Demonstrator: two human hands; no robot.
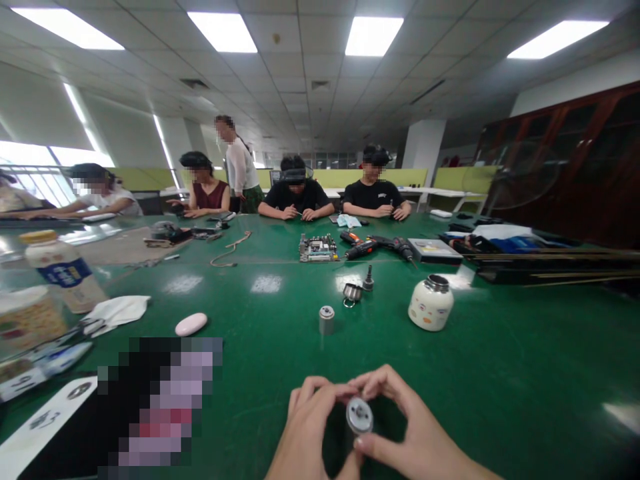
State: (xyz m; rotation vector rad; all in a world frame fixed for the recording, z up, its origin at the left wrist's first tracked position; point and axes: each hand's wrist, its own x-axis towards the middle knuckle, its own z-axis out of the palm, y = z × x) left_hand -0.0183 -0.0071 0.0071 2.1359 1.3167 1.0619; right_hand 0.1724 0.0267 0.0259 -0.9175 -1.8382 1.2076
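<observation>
At the bottom centre a silvery metal cylinder (360, 416) stands upright, its round top with small holes facing up. My left hand (311, 427) curves round its left side, fingers closed in against it. From the right, my right hand (400, 420) pinches it, with the thumb at the near side and the fingers behind. Farther forward on the green table (260, 373) a second, similar metal cylinder (327, 321) stands upright, touched by neither hand. Behind it lie a small metal cup with a ring (352, 293) and a dark chuck-like piece (369, 279).
A cream jar (431, 304) stands right of centre. Drills (373, 247) and a circuit board (319, 248) lie farther back. On the left are a pink oval object (191, 325), a white tissue (117, 313), a bottle (63, 273) and a black item. Several people sit across the table.
</observation>
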